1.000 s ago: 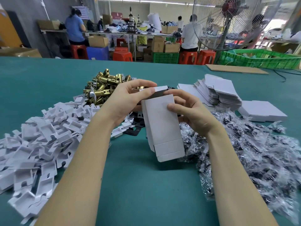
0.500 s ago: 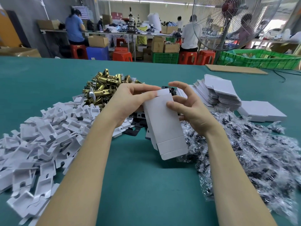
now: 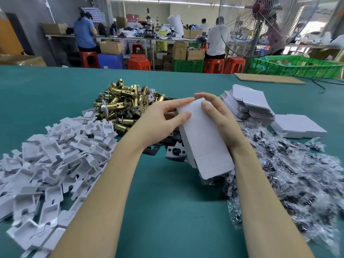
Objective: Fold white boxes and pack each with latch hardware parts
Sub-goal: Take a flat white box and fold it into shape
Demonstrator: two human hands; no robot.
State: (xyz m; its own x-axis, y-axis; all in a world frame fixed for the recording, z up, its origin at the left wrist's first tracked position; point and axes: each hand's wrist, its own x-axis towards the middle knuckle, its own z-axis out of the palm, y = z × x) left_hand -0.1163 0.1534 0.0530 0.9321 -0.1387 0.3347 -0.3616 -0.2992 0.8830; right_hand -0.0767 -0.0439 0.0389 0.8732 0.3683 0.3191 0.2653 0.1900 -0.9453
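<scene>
A long white box (image 3: 203, 140) is held tilted above the green table, its far end closed and its near flap hanging free. My left hand (image 3: 160, 120) holds its upper left edge, thumb on the top face and forefinger along the far end. My right hand (image 3: 217, 114) grips the right side, thumb on top and fingers curled over the far end. Brass latch bolts (image 3: 122, 105) are heaped behind my left hand. Dark strike plates (image 3: 175, 151) lie under the box.
White cardboard inserts (image 3: 52, 161) are piled at the left. Clear bags of screws (image 3: 290, 175) spread at the right. Flat box blanks (image 3: 249, 103) and a folded white stack (image 3: 297, 125) lie at the far right. A standing fan (image 3: 264, 25) and green crates (image 3: 297, 67) stand beyond the table.
The top flap that stood up is now folded down and closed. Both hands have shifted a little to the right and up with the box.
</scene>
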